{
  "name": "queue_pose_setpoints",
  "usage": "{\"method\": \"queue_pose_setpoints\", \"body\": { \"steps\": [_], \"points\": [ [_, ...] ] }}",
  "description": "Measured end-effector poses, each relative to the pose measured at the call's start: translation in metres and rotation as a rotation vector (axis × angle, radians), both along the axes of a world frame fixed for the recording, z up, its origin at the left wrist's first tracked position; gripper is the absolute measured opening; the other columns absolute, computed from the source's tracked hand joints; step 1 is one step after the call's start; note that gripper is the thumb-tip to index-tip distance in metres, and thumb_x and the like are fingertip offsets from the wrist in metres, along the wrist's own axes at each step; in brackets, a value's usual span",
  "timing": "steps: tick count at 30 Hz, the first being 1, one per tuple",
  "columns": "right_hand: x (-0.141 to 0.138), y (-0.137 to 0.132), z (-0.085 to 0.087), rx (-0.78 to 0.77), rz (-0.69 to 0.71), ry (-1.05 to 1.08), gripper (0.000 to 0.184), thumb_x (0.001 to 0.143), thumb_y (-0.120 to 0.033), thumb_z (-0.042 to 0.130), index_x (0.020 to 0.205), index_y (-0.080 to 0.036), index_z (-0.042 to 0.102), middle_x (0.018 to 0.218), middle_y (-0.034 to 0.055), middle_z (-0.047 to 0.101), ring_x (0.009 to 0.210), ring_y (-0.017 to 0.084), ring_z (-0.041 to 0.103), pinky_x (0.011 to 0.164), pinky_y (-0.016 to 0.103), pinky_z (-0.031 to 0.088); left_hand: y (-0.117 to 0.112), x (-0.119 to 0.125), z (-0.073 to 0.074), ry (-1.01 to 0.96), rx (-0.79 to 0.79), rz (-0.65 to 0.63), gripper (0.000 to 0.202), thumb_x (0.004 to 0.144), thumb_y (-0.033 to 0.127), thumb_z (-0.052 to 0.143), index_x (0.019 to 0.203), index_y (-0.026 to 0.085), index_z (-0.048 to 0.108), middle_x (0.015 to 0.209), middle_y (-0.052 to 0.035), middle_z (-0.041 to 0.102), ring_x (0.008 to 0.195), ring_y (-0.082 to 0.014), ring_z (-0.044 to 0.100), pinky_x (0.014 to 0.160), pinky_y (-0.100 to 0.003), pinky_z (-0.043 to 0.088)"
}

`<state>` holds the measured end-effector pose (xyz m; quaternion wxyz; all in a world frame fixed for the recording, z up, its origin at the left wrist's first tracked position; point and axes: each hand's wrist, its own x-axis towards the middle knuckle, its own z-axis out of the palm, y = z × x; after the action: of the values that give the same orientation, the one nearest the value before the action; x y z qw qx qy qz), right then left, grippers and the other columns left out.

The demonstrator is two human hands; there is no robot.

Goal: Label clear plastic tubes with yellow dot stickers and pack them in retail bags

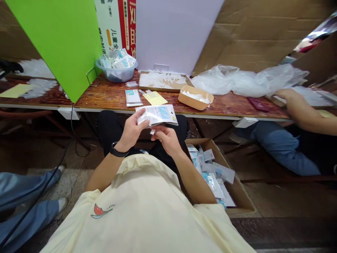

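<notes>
My left hand (131,130) grips a clear plastic packet (164,114) with a printed white and light-blue card inside, just off the table's front edge. Close below the packet, my right hand (165,138) pinches a small flat white piece (152,132). Whether that piece touches the packet I cannot tell. Beyond them on the table lie a similar card packet (133,97) and a yellow sticker sheet (154,98). A tan tray (195,102) of small white pieces stands to their right.
A blue bowl (118,74) full of packets and a shallow cardboard tray (173,88) of white pieces stand farther back. On the floor at my right is a cardboard box (243,196) of packets. Another person's arm (308,109) reaches onto the table at right.
</notes>
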<state>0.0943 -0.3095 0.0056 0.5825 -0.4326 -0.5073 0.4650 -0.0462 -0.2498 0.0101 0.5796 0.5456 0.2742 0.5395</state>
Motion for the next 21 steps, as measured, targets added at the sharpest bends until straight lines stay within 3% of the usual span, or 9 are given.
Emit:
{"method": "queue_pose_setpoints", "body": {
  "steps": [4,12,21],
  "points": [
    [-0.012,0.008,0.0,0.006,-0.037,0.282,0.029,0.069,-0.043,0.072,0.067,-0.015,0.061,0.062,-0.0009,0.06,0.046,0.007,0.051,0.047,0.022,0.042,-0.002,-0.001,-0.001,0.029,-0.016,-0.005,0.071,0.07,0.034,0.077,0.132,0.012,0.05,0.122,-0.0131,0.062,0.108,-0.0248,0.06,0.098,-0.039,0.046],
    [-0.008,0.008,-0.007,0.047,-0.057,0.183,0.032,0.072,-0.042,0.073,0.062,-0.016,0.059,0.054,-0.0026,0.056,0.041,0.006,0.045,0.044,0.022,0.035,0.002,-0.022,0.004,0.322,0.072,-0.166,0.078,0.068,0.041,0.076,0.133,0.007,0.049,0.126,-0.017,0.06,0.111,-0.0297,0.059,0.098,-0.043,0.047],
    [-0.012,0.003,-0.009,-0.024,-0.047,0.28,0.03,0.066,-0.04,0.077,0.061,-0.015,0.062,0.054,-0.0021,0.059,0.038,0.004,0.044,0.042,0.02,0.031,0.002,-0.031,0.005,0.655,0.334,-0.072,0.065,0.077,0.038,0.067,0.133,0.009,0.051,0.121,-0.0122,0.063,0.101,-0.0244,0.062,0.088,-0.034,0.053]
  ]
}}
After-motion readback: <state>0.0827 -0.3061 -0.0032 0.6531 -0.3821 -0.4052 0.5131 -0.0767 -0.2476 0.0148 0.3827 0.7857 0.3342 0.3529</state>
